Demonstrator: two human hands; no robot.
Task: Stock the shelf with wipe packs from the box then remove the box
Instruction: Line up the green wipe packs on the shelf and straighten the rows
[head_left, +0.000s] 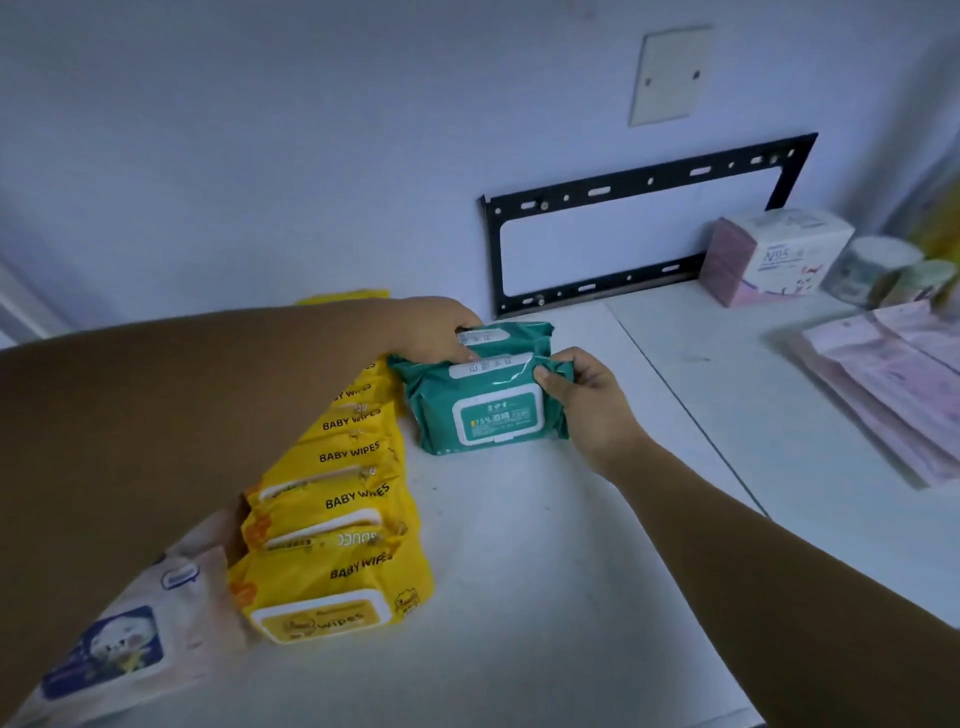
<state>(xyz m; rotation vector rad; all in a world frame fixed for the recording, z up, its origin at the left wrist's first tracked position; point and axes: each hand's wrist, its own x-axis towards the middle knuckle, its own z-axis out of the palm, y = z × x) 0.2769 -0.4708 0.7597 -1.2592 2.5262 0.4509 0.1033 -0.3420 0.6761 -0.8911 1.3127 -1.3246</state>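
- A pale cartoon pack (119, 644) and a row of yellow baby-wipe packs (332, 519) lie at the left of the shelf (519, 571).
- Front green pack (488, 410), beside the yellow row: the right grip (587, 395) pinches its right edge.
- Rear green pack (519, 332), touching it: the left grip (441, 332) holds its top.
- Black bracket (644, 228) on the wall.

- The rear green pack (511, 335) is mostly hidden behind the front green pack (493, 410); only its top edge shows.
- My right hand (587, 400) has its fingers out of sight behind the front green pack's right end.
- Left of that pack, my left forearm (208, 374) covers the far yellow baby-wipe packs (337, 504).
- Nearer and left of it, the pale cartoon pack (119, 644) is cut by the frame edge.
- Far right of it, the rolls (878, 270) and pink packets (883, 374) are blurred, their print unreadable.
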